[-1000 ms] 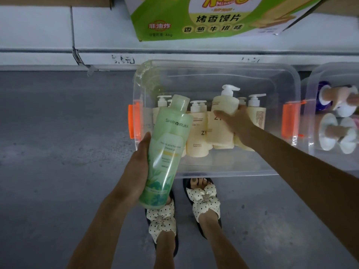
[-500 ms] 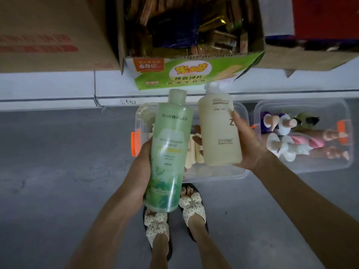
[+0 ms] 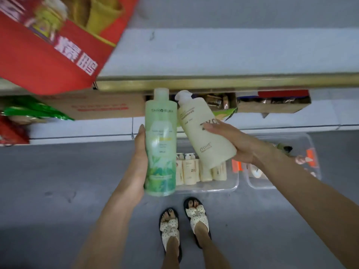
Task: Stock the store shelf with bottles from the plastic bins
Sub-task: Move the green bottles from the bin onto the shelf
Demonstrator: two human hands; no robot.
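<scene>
My left hand [image 3: 138,162] grips a tall green bottle [image 3: 161,140], held upright in front of the shelf edge [image 3: 223,84]. My right hand [image 3: 235,144] holds a cream pump bottle [image 3: 202,129], tilted with its pump head toward the upper left, next to the green one. Below them on the floor stands a clear plastic bin [image 3: 221,188] with several more cream pump bottles [image 3: 189,171] standing in it. A second clear bin [image 3: 310,148] to its right is partly hidden by my right arm.
A pale shelf board [image 3: 233,53] runs across the top with a red carton [image 3: 44,55] at its left. Under it sit cardboard boxes [image 3: 101,109] of snacks and a green packet [image 3: 37,111]. My sandalled feet [image 3: 184,224] stand on the grey floor.
Both hands rose with their bottles from over the bin to the level of the upper shelf edge. The cream bottle tilted to the left. The view swung upward.
</scene>
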